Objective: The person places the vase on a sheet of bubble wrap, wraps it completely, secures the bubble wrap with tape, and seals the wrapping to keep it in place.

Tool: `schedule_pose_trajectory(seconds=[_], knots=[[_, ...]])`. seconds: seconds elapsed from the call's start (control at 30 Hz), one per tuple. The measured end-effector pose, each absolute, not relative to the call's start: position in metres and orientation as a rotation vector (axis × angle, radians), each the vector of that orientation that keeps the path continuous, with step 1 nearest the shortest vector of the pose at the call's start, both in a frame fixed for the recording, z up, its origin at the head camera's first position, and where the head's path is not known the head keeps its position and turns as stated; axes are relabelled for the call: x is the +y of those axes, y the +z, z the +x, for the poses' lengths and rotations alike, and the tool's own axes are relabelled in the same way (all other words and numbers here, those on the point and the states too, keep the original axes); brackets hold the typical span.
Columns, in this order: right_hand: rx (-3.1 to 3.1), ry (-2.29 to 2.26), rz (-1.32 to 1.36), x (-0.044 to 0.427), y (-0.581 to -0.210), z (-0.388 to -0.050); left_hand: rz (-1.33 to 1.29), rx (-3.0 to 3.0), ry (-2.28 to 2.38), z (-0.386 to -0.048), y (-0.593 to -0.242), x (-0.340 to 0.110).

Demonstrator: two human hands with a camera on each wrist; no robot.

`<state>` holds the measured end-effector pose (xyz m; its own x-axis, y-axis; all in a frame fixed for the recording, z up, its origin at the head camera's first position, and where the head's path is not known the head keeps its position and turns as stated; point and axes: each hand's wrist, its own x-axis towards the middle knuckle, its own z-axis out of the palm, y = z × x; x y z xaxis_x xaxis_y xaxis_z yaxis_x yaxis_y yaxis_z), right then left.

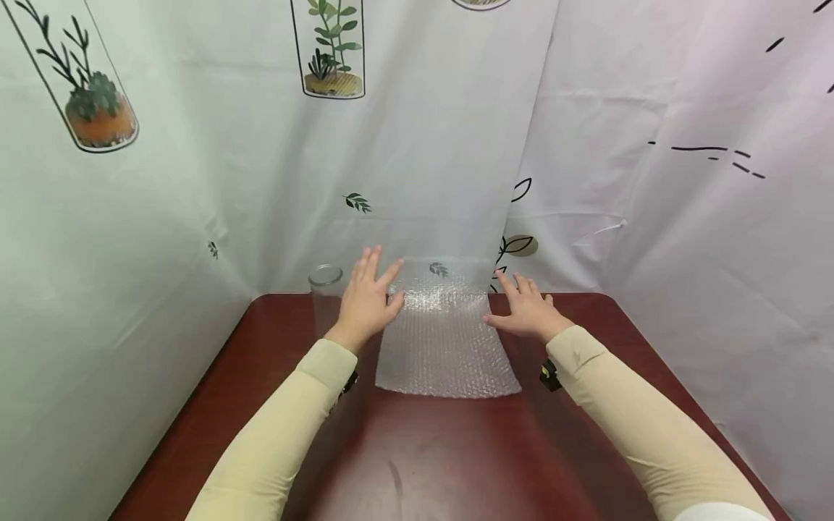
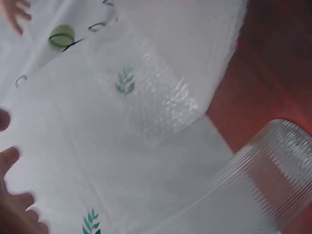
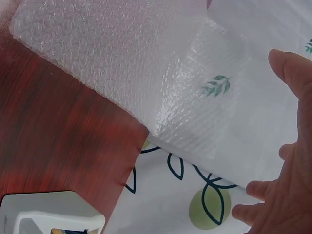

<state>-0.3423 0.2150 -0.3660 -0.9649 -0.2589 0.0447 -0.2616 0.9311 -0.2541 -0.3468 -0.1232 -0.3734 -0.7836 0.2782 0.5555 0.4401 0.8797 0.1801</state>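
1. White cloth [image 1: 417, 159], printed with plants in jars, hangs round the far end and both sides of the space, meeting the counter [image 1: 423, 456] along its far edge.
2. That counter is dark red, with rounded far corners and a glossy sheen towards the near part.
3. Two pale cream sleeves reach forward over it, the left sleeve [image 1: 260, 441] from the near left, the right sleeve [image 1: 651, 420] from the near right.
4. Between them, a clear sheet of bubble wrap [image 1: 446, 354] lies spread from about mid-counter to the middle of the far edge; its far end runs past that edge, with the cloth showing through.
5. A tall, clear, ribbed glass [image 1: 327, 307] stands upright near the far left corner, left of the sheet, its base hidden from me.
6. The left hand [image 1: 368, 304] is spread wide by the sheet's left side, with the glass just beside it.
7. The right hand [image 1: 524, 311] is spread wide too, thumb towards the sheet's right side; whether either hand touches the wrap I cannot tell.
8. Close to the right wrist, a white object [image 3: 53, 209] shows against the counter's red; I can't make out what it is.
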Motion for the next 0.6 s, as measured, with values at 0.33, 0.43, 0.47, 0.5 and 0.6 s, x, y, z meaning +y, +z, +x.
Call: schedule_pose_trajectory(seconds=[0.33, 0.43, 0.47, 0.5, 0.6], knots=[[-3.083, 0.403, 0.407, 0.216, -0.367, -0.346, -0.243, -2.272, -0.504, -0.349, -0.357, -0.153], [-3.101, 0.386, 0.408, 0.217, -0.368, -0.346, -0.139, -2.231, -0.599, -0.351, -0.367, -0.163], [-3.106, 0.385, 0.41, 0.217, -0.368, -0.347, -0.094, -2.218, -0.64, -0.352, -0.372, -0.167], [-3.109, 0.384, 0.417, 0.216, -0.369, -0.346, -0.049, -2.2, -0.691, -0.352, -0.377, -0.171], [-3.105, 0.393, 0.434, 0.213, -0.371, -0.347, 0.073, -2.149, -0.865, -0.352, -0.393, -0.183]])
